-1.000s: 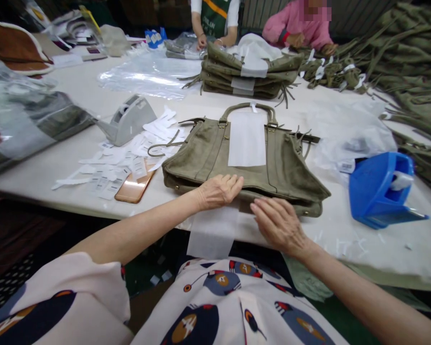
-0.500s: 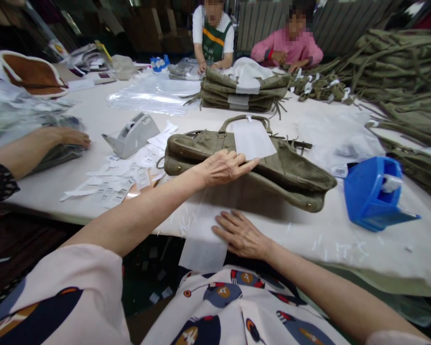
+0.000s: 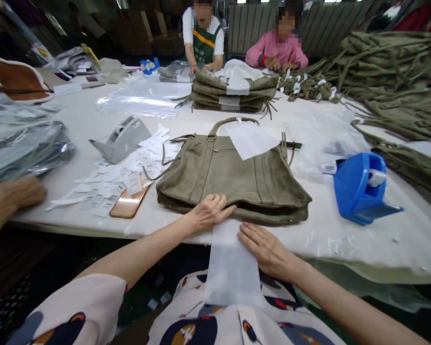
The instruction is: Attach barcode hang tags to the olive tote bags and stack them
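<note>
An olive-green handbag (image 3: 230, 172) lies flat on the table in front of me, its handles pointing away. A white sheet (image 3: 252, 139) hangs at its handle. My left hand (image 3: 210, 211) grips the bag's near bottom edge with curled fingers. From under that edge a strip of thin white paper (image 3: 233, 268) runs over the table edge towards my lap. My right hand (image 3: 267, 249) lies on the strip's right side, fingers stretched out and flat.
A grey tape dispenser (image 3: 124, 139), white labels (image 3: 129, 167) and a phone (image 3: 128, 199) lie left; a blue tape dispenser (image 3: 359, 187) stands right. Stacked bags (image 3: 233, 91) sit behind. A co-worker's hand (image 3: 16, 194) is at far left; two people work opposite.
The bag's near side, raised before, has come down flat on the table. My left hand has moved down towards me with it. The co-worker's hand at left has drawn back from the plastic-wrapped pile.
</note>
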`<action>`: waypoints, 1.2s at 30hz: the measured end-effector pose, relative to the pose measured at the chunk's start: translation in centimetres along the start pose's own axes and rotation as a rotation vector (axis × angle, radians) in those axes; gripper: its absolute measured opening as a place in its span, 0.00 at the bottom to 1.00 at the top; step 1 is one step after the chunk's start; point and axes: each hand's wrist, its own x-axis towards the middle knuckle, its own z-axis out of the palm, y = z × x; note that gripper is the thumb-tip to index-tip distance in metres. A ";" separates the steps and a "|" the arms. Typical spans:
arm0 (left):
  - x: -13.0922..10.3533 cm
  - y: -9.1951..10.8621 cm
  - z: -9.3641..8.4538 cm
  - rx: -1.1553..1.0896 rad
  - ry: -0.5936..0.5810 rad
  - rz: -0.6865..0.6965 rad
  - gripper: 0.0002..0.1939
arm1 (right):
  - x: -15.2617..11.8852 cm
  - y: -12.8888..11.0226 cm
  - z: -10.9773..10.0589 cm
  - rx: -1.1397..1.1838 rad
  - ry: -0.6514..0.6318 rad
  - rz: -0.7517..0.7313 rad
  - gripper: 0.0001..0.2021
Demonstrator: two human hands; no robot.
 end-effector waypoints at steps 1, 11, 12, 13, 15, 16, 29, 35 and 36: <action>-0.2 0.1 0.1 -0.042 -0.028 -0.008 0.19 | 0.3 0.1 -0.9 0.013 -0.050 -0.008 0.24; 0.0 -2.7 -0.8 -0.173 -0.179 -0.379 0.13 | 7.0 7.0 -3.1 -0.178 -0.163 0.411 0.20; 0.4 -2.9 -0.8 -0.181 -0.246 -0.351 0.10 | 7.6 7.7 -3.0 -0.156 -0.233 0.432 0.19; 0.9 -3.2 -0.9 -0.196 -0.293 -0.324 0.08 | 8.2 8.3 -3.2 -0.138 -0.308 0.442 0.17; 2.1 -4.2 -1.7 -0.210 -0.322 -0.308 0.10 | 9.2 9.2 -4.6 -0.149 -0.412 0.427 0.12; 2.6 -4.8 -2.3 -0.199 -0.303 -0.328 0.10 | 9.5 9.5 -5.7 -0.189 -0.417 0.405 0.10; 4.6 -5.4 -0.2 -0.378 -0.474 -0.402 0.22 | 8.5 12.0 -4.3 -0.192 -0.403 0.387 0.07; 4.6 -5.2 0.8 -0.359 -0.472 -0.390 0.08 | 6.4 10.9 -1.5 -0.348 -0.180 0.193 0.10; 4.5 -5.1 0.7 -0.349 -0.450 -0.370 0.07 | 6.0 10.8 -1.2 -0.367 -0.144 0.177 0.11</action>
